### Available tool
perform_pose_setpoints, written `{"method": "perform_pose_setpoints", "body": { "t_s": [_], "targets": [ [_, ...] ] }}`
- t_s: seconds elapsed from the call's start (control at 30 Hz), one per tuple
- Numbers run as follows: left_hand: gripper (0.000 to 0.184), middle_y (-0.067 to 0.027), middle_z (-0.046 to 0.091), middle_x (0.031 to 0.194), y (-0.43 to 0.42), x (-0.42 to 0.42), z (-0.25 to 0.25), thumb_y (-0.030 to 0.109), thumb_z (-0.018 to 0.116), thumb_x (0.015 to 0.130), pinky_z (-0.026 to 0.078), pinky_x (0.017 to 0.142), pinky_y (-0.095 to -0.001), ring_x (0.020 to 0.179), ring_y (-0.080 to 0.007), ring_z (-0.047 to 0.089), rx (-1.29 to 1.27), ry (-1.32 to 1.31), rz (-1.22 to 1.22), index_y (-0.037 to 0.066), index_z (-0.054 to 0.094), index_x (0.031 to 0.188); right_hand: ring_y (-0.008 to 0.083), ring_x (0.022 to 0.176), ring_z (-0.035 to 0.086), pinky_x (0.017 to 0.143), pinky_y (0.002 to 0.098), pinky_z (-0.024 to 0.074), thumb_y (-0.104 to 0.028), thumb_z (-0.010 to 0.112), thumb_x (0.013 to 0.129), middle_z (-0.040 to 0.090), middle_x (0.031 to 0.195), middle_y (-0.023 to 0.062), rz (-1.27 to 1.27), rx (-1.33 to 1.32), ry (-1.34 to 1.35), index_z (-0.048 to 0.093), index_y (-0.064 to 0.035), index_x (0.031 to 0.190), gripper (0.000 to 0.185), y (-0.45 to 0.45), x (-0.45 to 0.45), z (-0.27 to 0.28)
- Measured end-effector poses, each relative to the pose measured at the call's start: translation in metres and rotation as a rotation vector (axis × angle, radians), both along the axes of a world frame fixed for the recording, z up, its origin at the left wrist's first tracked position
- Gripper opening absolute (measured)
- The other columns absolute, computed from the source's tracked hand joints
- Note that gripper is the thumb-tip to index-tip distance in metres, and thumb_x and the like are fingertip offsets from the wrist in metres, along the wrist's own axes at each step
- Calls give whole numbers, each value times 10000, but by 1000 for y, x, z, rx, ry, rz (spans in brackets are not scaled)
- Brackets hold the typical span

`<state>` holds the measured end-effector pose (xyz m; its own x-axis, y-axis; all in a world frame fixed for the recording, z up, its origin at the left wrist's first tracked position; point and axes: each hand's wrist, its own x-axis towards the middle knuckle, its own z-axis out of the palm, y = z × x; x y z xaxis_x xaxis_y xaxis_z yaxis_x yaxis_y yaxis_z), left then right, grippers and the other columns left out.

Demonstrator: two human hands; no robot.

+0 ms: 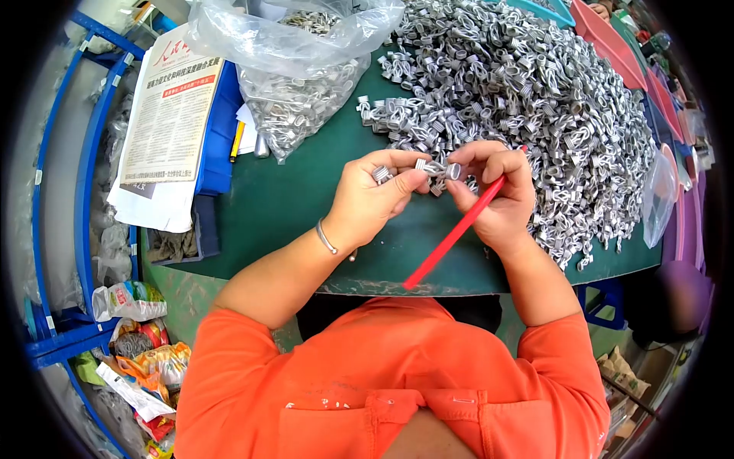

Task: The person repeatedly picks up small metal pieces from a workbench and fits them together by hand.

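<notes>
Over the green table (275,222), my left hand (368,200) is closed, with a small grey metal piece (382,175) between its fingers. Its thumb and index finger also meet the left end of another looped metal piece (433,167). My right hand (501,200) pinches the right end of that looped piece and holds a long red stick (453,234), which slants down to the left from between its fingers. A large heap of similar grey metal pieces (520,92) lies just beyond and to the right of my hands.
An open clear plastic bag (294,99) of metal pieces stands at the back left. A newspaper (170,115) lies over a blue bin (220,138), beside a yellow pen (237,142). Red trays (609,44) line the right edge. A blue rack (95,153) stands left.
</notes>
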<state>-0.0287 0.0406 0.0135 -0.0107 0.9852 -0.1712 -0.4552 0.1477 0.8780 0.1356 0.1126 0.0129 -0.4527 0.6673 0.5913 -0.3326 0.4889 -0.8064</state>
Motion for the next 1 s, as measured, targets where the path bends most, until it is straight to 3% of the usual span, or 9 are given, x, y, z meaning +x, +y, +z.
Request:
{"method": "perform_pose_setpoints", "body": {
  "t_s": [0.07, 0.2, 0.3, 0.43, 0.67, 0.77, 0.8, 0.9, 1.0],
  "targets": [
    [245, -84, 623, 829, 2, 2, -1, 112, 570, 849, 471, 600, -207, 693, -112, 585, -9, 46, -39, -29, 559, 1049, 134, 721, 546, 637, 238, 486, 100, 631, 707, 557, 970, 188, -10, 53, -16, 354, -50, 815, 333, 0, 0, 2],
    [243, -121, 607, 951, 6, 0, -4, 115, 525, 869, 528, 649, -278, 843, -217, 624, -86, -256, -44, -18, 531, 1072, 147, 694, 577, 597, 244, 485, 96, 603, 740, 597, 903, 185, 9, 146, -14, 380, -34, 792, 263, -1, 0, 10],
    [270, -109, 595, 937, 7, -11, -4, 138, 490, 882, 528, 646, -284, 852, -202, 610, -78, -513, -14, -11, 500, 1106, 122, 661, 566, 563, 229, 447, 44, 589, 780, 619, 808, 135, -265, 48, -159, 407, -31, 761, 197, 12, 9, 10],
    [66, 22, 381, 649, 3, -7, 3, 117, 485, 885, 280, 425, -180, 537, -58, 356, 15, -357, 105, 66, 513, 853, 225, 616, 552, 573, 302, 451, -7, 678, 674, 557, 673, 67, -140, 281, -506, 472, -45, 734, 217, 12, 6, 1],
    [57, 25, 415, 639, 4, -5, 1, 107, 540, 858, 277, 401, -179, 506, -48, 371, -21, -178, 206, 58, 527, 830, 303, 667, 520, 578, 365, 442, -19, 672, 593, 524, 703, 98, -121, 541, -752, 466, -54, 749, 261, 0, -9, -1],
    [64, 23, 462, 669, 4, -3, -3, 77, 579, 831, 282, 402, -176, 519, -36, 383, -25, -110, 187, 45, 548, 877, 311, 689, 528, 589, 357, 451, -9, 668, 614, 542, 730, 118, -219, 534, -559, 463, -45, 750, 249, 1, -9, -2],
    [130, 22, 486, 687, 5, 1, -3, 64, 610, 807, 304, 425, -170, 536, -31, 397, 9, 53, 194, 36, 553, 921, 247, 663, 560, 564, 323, 455, 21, 643, 693, 556, 743, 116, -247, 434, -525, 438, -35, 727, 216, 2, -7, 2],
    [252, 23, 530, 730, 5, 5, -3, 49, 665, 761, 346, 481, -159, 576, -22, 426, 88, 370, 165, 22, 561, 989, 122, 615, 564, 513, 244, 483, 18, 558, 820, 549, 778, 98, -8, -459, -81, 377, -39, 753, 201, 0, -3, 8],
    [287, 21, 576, 794, 2, 5, -3, 49, 720, 708, 387, 563, -150, 645, -18, 472, 110, 550, 87, 14, 587, 960, 158, 659, 610, 522, 243, 520, 9, 563, 819, 548, 816, 113, 106, -742, 37, 375, -52, 777, 202, 5, 1, 7]
  ]
}}
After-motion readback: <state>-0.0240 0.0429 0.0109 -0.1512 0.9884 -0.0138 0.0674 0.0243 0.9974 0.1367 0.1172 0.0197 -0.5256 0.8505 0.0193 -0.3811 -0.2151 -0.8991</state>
